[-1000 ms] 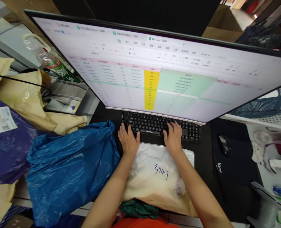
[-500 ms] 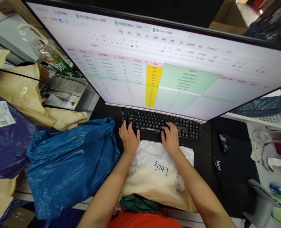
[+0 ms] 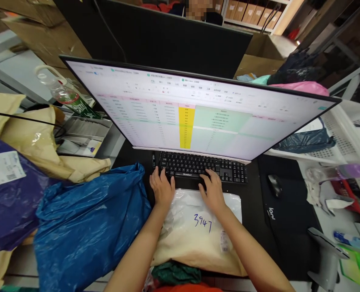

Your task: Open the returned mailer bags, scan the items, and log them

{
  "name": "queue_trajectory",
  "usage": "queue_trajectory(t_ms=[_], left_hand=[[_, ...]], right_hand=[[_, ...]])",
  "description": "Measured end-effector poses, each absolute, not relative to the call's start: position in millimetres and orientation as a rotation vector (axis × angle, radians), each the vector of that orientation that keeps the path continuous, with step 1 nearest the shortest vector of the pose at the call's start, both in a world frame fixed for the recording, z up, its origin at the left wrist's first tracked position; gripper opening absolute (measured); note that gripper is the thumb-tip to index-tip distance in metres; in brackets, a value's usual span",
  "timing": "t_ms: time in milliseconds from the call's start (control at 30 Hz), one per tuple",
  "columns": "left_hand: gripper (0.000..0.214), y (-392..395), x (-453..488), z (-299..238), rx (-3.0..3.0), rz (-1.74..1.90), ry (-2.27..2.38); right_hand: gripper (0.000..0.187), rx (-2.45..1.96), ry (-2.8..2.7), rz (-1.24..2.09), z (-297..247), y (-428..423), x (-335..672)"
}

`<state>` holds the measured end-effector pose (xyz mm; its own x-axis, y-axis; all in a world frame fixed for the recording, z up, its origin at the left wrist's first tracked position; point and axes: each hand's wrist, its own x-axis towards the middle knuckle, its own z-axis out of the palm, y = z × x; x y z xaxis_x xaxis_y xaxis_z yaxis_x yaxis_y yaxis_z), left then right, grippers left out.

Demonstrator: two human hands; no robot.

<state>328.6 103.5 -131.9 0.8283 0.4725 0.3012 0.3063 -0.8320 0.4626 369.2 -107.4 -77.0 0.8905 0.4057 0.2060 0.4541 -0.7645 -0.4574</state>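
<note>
1. Head view: the left hand (image 3: pixel 162 190) is spread flat, gripping nothing, fingertips at the lower-left edge of the black keyboard (image 3: pixel 189 163).
2. Head view: the right hand (image 3: pixel 213 192) is loosely unfolded, also empty, fingers over the right-of-middle keys.
3. Head view: the keyboard sits between the monitor (image 3: pixel 228 134) and a package (image 3: pixel 186 239) marked "3947".

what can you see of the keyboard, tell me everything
The keyboard is black and looks like plastic, with pale key markings, a number pad at its right end and "Bosston" in white along its front. It lies lengthwise on the black desk, just below the monitor in this view. Fingers of the left hand are at its front left corner; the right hand's reach keys right of center. Whether any key is pressed cannot be told.
</note>
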Motion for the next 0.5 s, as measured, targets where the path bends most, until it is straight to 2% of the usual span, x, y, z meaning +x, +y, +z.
queue_trajectory(t_ms=[267,500], left_hand=[[0.047,100.1,285.4,-76.0,2.51,0.59,0.396],[0.034,98.5,165.7,-60.0,2.464,0.335,0.278]], right_hand=[[0.031,-2.594,-0.246,-0.242,-84.3,-225.3,279.8],[0.05,-2.775,0.034,-0.62,-93.1,-352.7,313.0]])
